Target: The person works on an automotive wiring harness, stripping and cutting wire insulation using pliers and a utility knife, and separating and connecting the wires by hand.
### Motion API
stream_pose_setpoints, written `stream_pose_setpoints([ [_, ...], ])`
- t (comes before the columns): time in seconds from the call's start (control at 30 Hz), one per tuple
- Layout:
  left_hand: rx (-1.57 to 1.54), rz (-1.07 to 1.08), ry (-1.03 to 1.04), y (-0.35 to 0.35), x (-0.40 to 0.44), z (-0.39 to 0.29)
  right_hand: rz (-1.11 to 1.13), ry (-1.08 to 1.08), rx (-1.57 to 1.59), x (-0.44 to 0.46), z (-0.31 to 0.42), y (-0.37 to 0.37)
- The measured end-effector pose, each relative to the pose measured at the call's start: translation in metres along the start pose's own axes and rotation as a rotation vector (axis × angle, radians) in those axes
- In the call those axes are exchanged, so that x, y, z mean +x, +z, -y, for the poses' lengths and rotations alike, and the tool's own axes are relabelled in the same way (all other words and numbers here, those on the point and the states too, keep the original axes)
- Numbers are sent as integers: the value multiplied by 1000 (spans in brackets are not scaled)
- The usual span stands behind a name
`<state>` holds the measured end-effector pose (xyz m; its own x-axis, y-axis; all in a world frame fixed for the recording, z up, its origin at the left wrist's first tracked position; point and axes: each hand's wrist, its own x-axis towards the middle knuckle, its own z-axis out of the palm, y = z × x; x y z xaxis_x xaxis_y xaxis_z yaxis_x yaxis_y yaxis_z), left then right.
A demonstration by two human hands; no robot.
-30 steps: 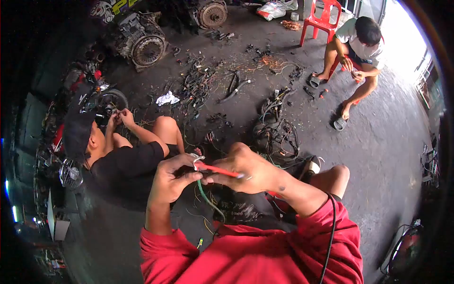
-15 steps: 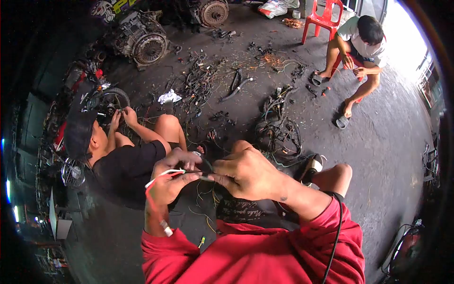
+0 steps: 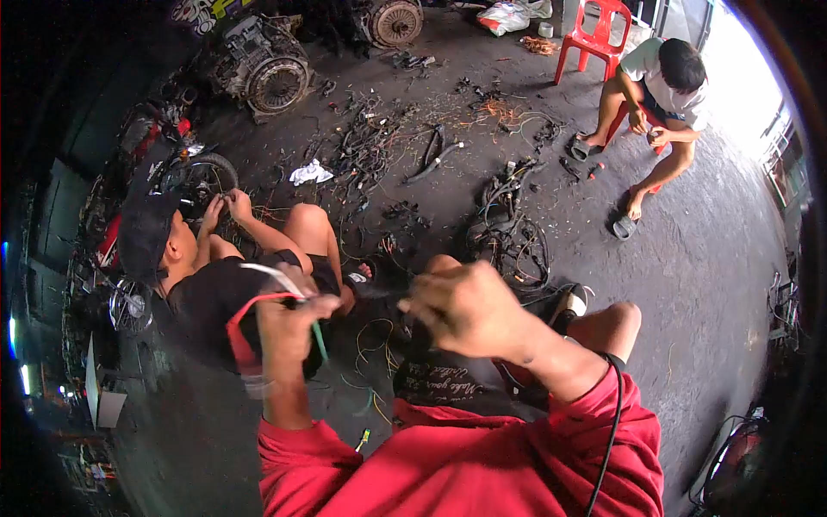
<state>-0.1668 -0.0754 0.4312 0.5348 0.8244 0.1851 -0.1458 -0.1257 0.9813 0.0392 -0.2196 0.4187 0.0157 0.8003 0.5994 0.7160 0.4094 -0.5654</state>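
1. Head view: the left hand, near and left of centre, pinches wires between thumb and fingers; blur hides the exact grip.
2. The right hand is apart from it on the right, fingers curled and pointing left; whether it holds anything, I cannot tell.
3. The red wire loops out of the left hand to the left and bends down beside the forearm, its lower end blurred.
4. A white wire sticks out above the same hand, towards the left, and a green wire hangs just below its fingers.
5. Beyond the right hand, a tangle of black cables lies on the floor.
6. Farther off to the left are scattered wire scraps, with a white rag near them.
7. At the far left sits a greasy engine.
8. On the left, a person in a black shirt holds both hands close together near a wheel.
9. On the far right, another person sits bent forward, near a red chair.
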Motion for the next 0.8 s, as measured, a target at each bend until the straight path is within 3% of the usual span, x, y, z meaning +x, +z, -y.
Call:
stream_pose_setpoints([
  [0.03, -165, 8, -5, -4, 2, -1, -12, 88, 46, -4, -3, -11],
  [0.1, -94, 58, -13, -18, -6, 2, -55, 207, 19, -8, -10, -26],
  [0.17, 54, 85, -232, -26, -13, 10, -42, 260, 34, -7, -12, -39],
  [0.3, -404, 239, -81, -13, -9, 27, -30, 430, -22, -21, -45, -58],
  [0.33, -406, 239, -76, -11, -8, 26, -39, 444, -108, -33, -63, -60],
  [0.37, -416, 230, -76, -10, -8, 27, 103, 528, -188, -36, -67, -73],
  [0.43, -428, 224, -77, -7, -6, 28, 12, 632, -231, -63, -102, -72],
  [0.5, -320, 390, 0, -7, -5, 33, 37, 730, -331, -82, -121, -73],
  [0.57, -241, 406, 31, 6, -8, 36, 63, 829, -430, -91, -121, -73],
  [0.63, 15, 405, -75, 27, -11, 26, 152, 976, -854, -93, -102, -69],
  [0.67, 149, 448, -85, 35, -10, 20, 135, 922, -877, -91, -92, -69],
  [0.73, 294, 499, -70, 49, -9, 20, 252, 1053, -777, -67, -58, -76],
  [0.8, 340, 529, -34, 61, -4, 20, -153, 551, -775, -54, -19, -75],
])
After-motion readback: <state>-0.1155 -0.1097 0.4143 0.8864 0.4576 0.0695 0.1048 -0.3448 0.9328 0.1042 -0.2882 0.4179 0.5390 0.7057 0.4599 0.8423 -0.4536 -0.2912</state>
